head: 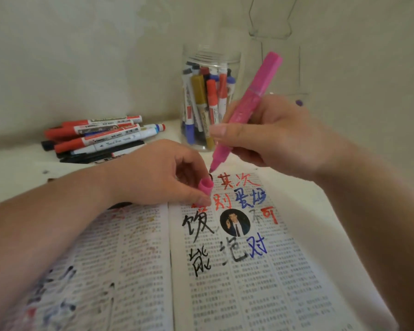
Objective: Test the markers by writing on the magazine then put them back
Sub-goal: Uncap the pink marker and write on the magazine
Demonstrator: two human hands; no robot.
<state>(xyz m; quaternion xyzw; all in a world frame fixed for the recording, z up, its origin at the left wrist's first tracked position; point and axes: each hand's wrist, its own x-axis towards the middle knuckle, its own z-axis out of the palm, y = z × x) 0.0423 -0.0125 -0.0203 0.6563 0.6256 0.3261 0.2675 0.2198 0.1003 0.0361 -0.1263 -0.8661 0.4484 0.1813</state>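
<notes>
Pink marker uncapped, tip poised over the open magazine!
Right hand (268, 134) pinches the pink marker (244, 108) at centre frame; left hand (158, 173) pinches its cap (205, 185) (resting on the magazine (237, 271)).

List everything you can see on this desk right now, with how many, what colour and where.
pink marker: one, pink, uncapped, tip by the magazine's top edge
pink cap: one, pink, over the magazine's top
magazine: one, white pages with black, red and blue handwriting, open in front
jar: one, clear, behind the magazine
markers in jar: many, red, blue, gold, standing inside
loose markers: several, mostly red and black, piled back left
table: one, white
left hand: pinches the pink cap
right hand: grips the pink marker
</notes>
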